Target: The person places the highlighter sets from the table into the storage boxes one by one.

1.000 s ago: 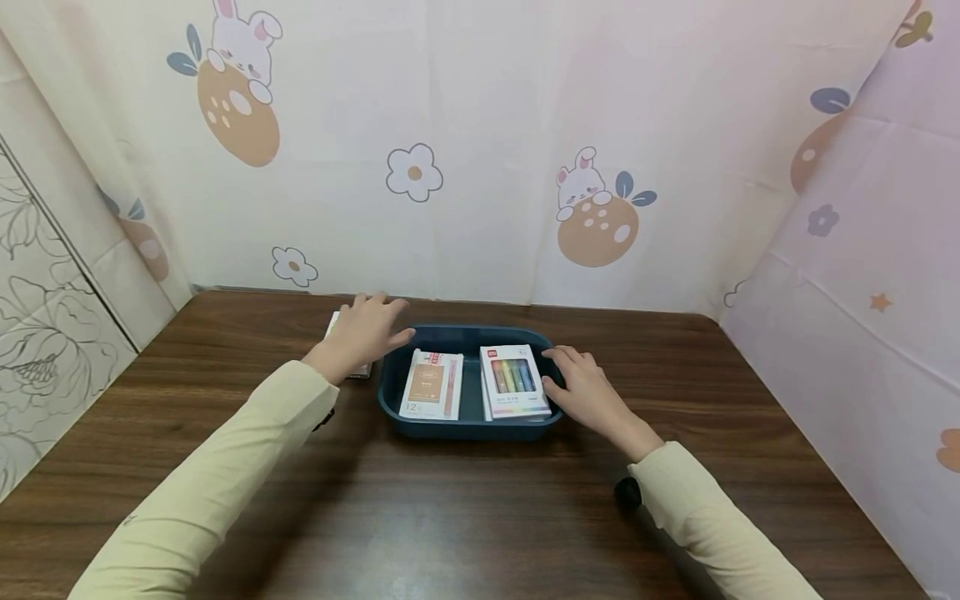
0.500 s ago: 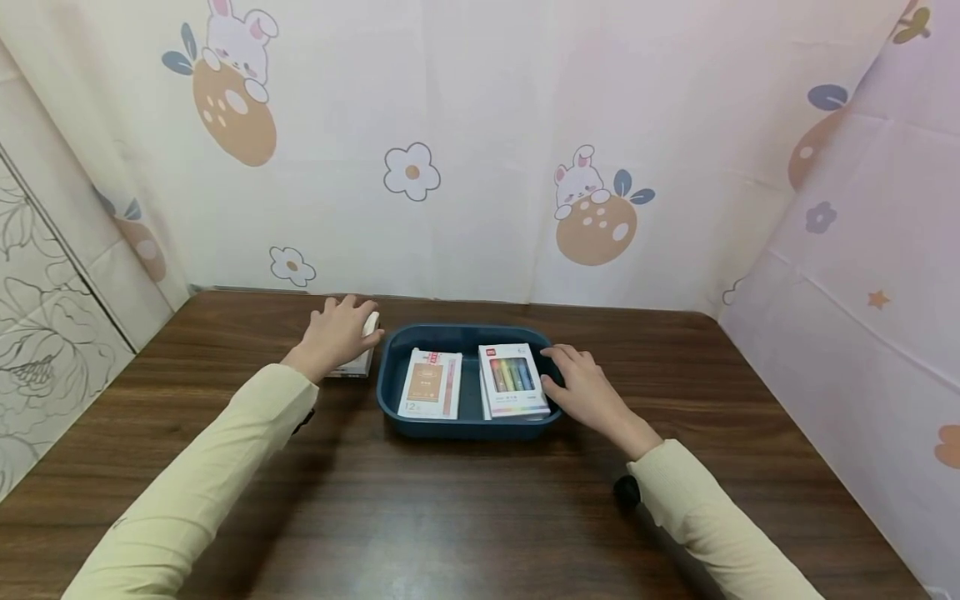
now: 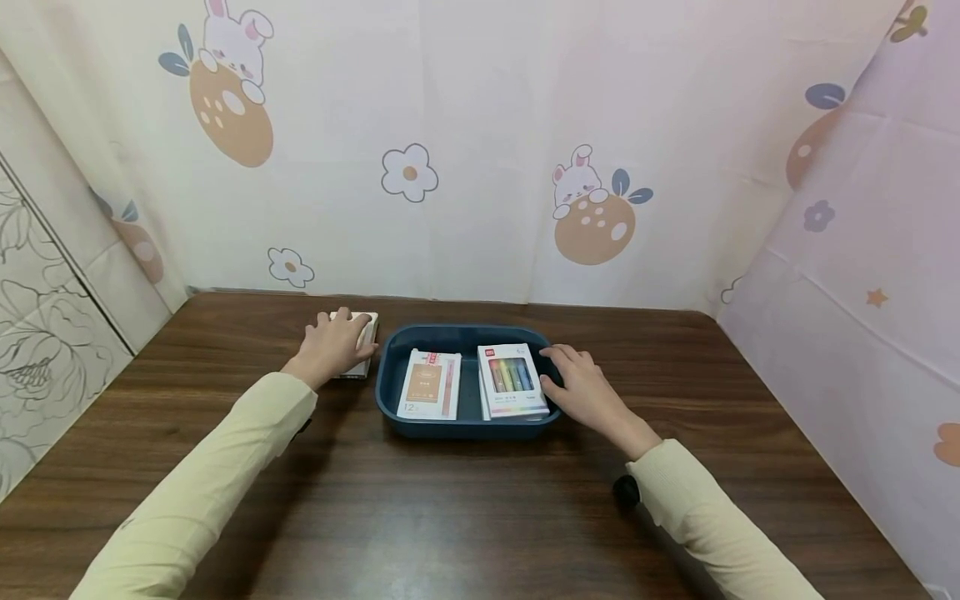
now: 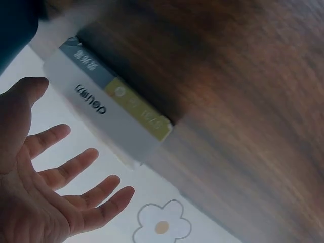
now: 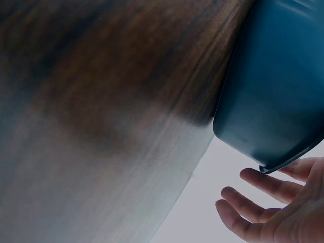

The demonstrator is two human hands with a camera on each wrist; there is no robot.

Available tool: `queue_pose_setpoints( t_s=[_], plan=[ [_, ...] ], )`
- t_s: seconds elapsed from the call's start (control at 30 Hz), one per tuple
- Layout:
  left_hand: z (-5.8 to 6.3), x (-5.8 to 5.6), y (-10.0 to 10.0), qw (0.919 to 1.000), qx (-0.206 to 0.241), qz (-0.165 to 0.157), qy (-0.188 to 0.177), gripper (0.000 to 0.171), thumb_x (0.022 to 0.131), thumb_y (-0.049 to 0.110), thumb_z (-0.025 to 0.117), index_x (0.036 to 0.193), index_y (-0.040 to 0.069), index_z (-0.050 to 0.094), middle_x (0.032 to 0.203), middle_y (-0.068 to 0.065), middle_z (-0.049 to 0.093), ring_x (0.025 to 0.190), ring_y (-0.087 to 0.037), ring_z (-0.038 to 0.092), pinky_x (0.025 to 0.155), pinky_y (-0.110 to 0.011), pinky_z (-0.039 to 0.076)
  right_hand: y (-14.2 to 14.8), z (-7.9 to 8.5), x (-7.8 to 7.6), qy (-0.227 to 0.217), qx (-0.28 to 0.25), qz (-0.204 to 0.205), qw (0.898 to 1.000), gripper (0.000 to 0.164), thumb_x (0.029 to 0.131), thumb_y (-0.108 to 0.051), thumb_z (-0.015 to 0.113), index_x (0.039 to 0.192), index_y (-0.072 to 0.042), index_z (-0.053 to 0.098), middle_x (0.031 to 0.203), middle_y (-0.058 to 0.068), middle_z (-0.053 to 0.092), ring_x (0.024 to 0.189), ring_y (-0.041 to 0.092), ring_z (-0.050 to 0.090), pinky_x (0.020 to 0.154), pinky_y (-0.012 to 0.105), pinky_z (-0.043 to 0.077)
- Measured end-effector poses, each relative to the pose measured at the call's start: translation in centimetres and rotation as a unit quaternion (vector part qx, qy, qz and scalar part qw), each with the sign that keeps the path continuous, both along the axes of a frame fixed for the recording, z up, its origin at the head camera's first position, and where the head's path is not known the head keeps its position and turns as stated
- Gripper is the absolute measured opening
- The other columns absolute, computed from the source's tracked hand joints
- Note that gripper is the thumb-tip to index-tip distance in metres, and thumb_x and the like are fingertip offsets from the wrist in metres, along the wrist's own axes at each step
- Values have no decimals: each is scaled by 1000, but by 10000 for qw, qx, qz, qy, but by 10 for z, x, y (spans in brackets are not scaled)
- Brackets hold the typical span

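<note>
My left hand (image 3: 330, 346) is over a white box (image 3: 369, 333) left of the bin, hiding part of it. In the left wrist view the fingers are spread and apart from this box (image 4: 96, 101), whose side reads "deli". A dark blue plastic bin (image 3: 470, 429) stands mid-table. Inside it, a white and tan box (image 3: 427, 387) marked 12 lies on the left. On the right is a white crayon box (image 3: 517, 400) with a window showing coloured sticks. My right hand (image 3: 588, 392) rests at the bin's right rim, fingers loosely extended; the right wrist view shows fingertips by the rim (image 5: 291, 161).
A brown wood-grain table (image 3: 450, 517) bears everything. Behind it hangs a pale curtain (image 3: 480, 208) printed with rabbits and flowers, reaching round to the right. A patterned panel (image 3: 52, 333) is on the left.
My left hand has moved left from beside the bin's left rim to over the white box, and slightly lower in view. The right hand and bin have stayed in place.
</note>
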State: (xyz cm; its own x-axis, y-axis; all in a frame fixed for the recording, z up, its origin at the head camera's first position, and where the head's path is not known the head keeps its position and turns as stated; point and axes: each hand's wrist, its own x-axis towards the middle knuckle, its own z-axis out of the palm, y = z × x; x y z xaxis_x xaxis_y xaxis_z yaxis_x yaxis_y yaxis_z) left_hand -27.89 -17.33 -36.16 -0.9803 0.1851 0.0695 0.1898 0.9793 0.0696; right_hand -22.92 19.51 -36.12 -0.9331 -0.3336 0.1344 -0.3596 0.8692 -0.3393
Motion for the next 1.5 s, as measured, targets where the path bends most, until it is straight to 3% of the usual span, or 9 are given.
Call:
queue_pose_setpoints(
  t_s=[0.47,0.8,1.27,1.5],
  plan=[
    [-9,-1,-1,9991,222,279,-243,55,89,42,52,131,8,42,127,-28,40,102,-52,46,77,-63,42,-1,0,1,6,-11,0,10000,46,91,-27,50,131,-5,46,136,17,42,119,38,41,94,59,35],
    [-13,-4,-2,9982,347,254,-407,57,90,42,50,135,7,37,130,-30,33,95,-51,47,69,-58,48,0,1,1,-4,-22,12,10000,46,91,-27,50,131,-5,46,136,17,42,118,37,41,93,58,36],
    [-12,-5,-2,9962,662,417,-387,58,86,40,57,131,5,43,119,-33,41,92,-48,49,72,-56,47,0,1,1,-42,-38,-8,10000,46,91,-27,50,131,-6,46,137,17,42,119,37,41,93,58,35],
    [-9,-3,-1,9944,791,513,-469,59,85,39,58,131,6,42,124,-33,40,95,-48,46,71,-56,47,0,1,1,-22,-24,-10,10000,46,91,-27,50,131,-5,46,136,17,43,118,37,41,94,58,35]
  ],
)
